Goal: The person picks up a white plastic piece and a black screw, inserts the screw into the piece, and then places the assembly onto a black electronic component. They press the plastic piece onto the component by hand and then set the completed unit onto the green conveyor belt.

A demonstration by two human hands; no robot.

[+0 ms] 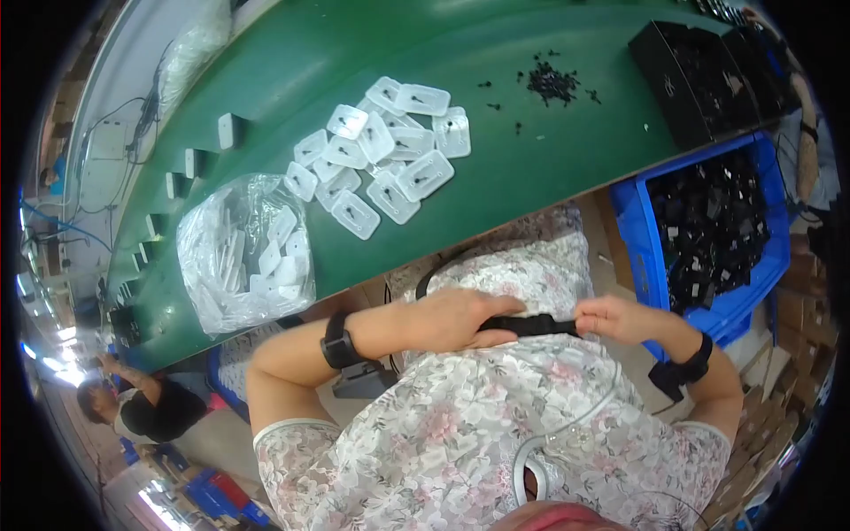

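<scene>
A black strap-like band (538,325) lies across the front of my flowered clothing at waist height. My left hand (456,319) is closed on its left end, thumb and fingers around it. At the other end, my right hand (613,319) pinches the band between bent fingers. What the band fastens to is hidden by my hands and the cloth. On the green table (522,159) ahead, several shallow white plastic trays (425,175) lie in a loose heap, many with a small black part inside.
A clear plastic bag (204,239) of white pieces sits at the table's near left. Small black parts (552,81) are piled farther back. At right stand a black box (660,80) and a blue crate (639,239) of black pieces. Another person (155,407) is at far left.
</scene>
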